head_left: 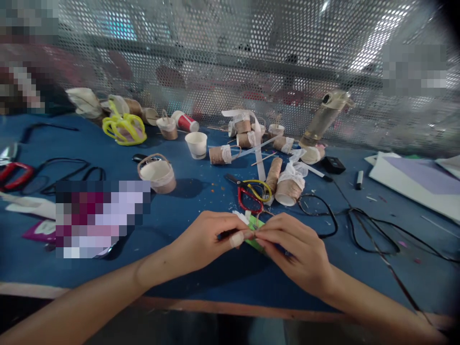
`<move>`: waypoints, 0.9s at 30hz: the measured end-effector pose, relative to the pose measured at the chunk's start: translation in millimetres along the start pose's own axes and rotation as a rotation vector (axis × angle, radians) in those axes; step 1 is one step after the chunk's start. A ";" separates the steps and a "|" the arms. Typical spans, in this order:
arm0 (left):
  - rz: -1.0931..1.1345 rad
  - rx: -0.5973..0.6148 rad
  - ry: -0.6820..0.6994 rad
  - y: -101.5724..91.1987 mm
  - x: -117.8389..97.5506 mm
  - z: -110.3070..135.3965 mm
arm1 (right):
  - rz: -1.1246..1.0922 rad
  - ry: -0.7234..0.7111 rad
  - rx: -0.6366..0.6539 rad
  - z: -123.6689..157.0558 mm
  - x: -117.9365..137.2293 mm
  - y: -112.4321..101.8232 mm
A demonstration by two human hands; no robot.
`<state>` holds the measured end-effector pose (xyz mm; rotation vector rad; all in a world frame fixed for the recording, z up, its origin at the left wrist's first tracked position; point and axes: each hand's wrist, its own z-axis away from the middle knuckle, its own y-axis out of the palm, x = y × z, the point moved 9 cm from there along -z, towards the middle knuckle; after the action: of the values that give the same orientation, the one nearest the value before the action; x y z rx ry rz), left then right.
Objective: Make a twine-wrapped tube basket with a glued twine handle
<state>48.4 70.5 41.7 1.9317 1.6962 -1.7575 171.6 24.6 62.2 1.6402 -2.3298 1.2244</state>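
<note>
Near the table's front edge, my left hand (213,237) and my right hand (296,244) meet fingertip to fingertip. Both are closed in a pinch on a small green piece (256,220) with white bits at its upper end. The fingers cover much of it, so its exact kind is unclear. A pale bandage wraps a digit of my left hand. Just beyond the fingers lie scissors with red handles (247,203) and a yellow-handled pair (269,190). Behind them rest a twine-wrapped cup with white lace (290,187) and a twine-covered roll (274,173).
A handled cup basket (158,176) and a white paper cup (196,145) stand left of centre. Several twine-wrapped cups line the mesh at the back. A glue gun (325,117) stands at back right. Black cable (373,223) loops across the right; paper sheets (417,184) lie beyond.
</note>
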 end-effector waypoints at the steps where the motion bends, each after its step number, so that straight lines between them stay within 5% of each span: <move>1: 0.001 0.001 -0.009 -0.5 0.5 -0.5 | -0.002 -0.003 0.004 -0.6 0.7 0.1; 6: 0.049 0.034 -0.006 0.9 0.6 -1.5 | -0.003 -0.013 0.015 -2.3 0.8 0.3; 13: 0.231 0.127 -0.281 10.3 22.5 3.1 | -0.015 -0.021 0.012 1.7 -1.4 0.2; 20: 0.406 0.150 -0.414 14.7 30.5 4.9 | 0.041 -0.046 0.022 -4.3 0.9 -10.5; 22: 0.459 0.163 -0.447 16.6 31.8 4.9 | 0.093 -0.029 0.072 -3.6 -3.5 -17.6; 27: 0.535 0.201 -0.480 20.7 31.8 6.2 | 0.321 0.134 0.451 31.6 -33.0 -24.5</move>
<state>51.1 79.1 4.3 1.6222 0.7889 -1.9858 218.2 27.8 39.7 1.2416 -2.4218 1.9769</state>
